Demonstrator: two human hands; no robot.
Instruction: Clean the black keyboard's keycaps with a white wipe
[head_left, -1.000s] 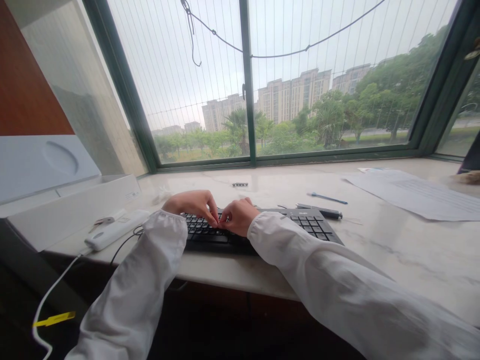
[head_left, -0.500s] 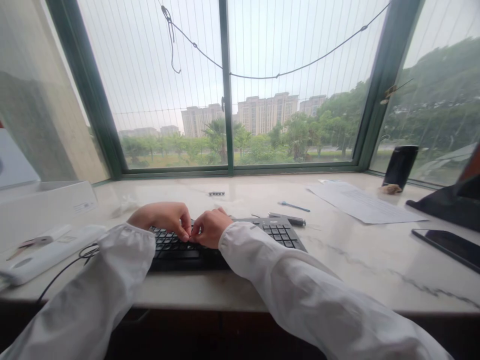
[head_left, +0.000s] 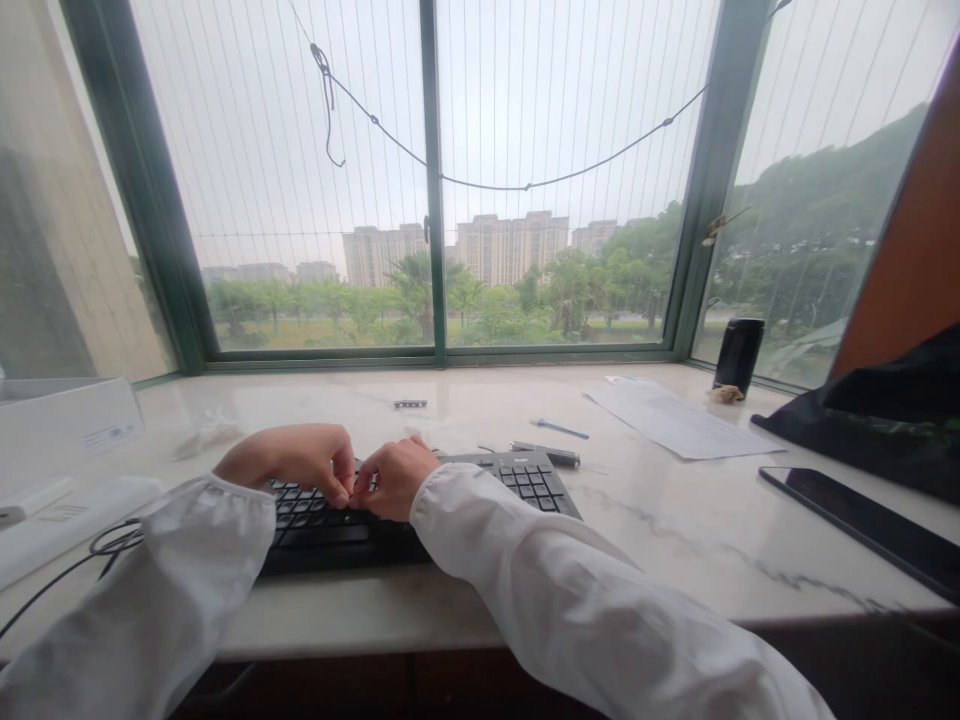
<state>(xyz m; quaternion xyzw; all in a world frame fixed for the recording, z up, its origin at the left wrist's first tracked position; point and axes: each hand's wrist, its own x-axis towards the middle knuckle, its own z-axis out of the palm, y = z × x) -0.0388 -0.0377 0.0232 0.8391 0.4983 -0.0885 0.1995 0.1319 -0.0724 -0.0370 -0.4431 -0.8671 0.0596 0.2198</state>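
Observation:
A black keyboard [head_left: 536, 485] lies on the pale marble ledge near its front edge, its middle covered by my hands and right sleeve. My left hand [head_left: 307, 460] bends over the left half of the keys, thumb and fingers pinched together. Right beside it, my right hand [head_left: 396, 478] is also closed, its fingertips meeting the left ones just above the keys. What lies between the fingertips is too small and hidden to make out. White elastic-cuffed sleeves cover both forearms.
Behind the keyboard lie a small dark strip [head_left: 410, 404], a blue brush-like tool [head_left: 560, 428] and a black pen-like tool [head_left: 546, 454]. Papers [head_left: 675, 415], a phone [head_left: 862, 525] and a black can [head_left: 739, 357] are to the right. A white box [head_left: 71, 425], a power strip [head_left: 82, 520] and cable [head_left: 112, 540] are left.
The camera view has shifted slightly, so everything sits further left and lower. Both hands keep the same pinched pose over the same part of the keyboard.

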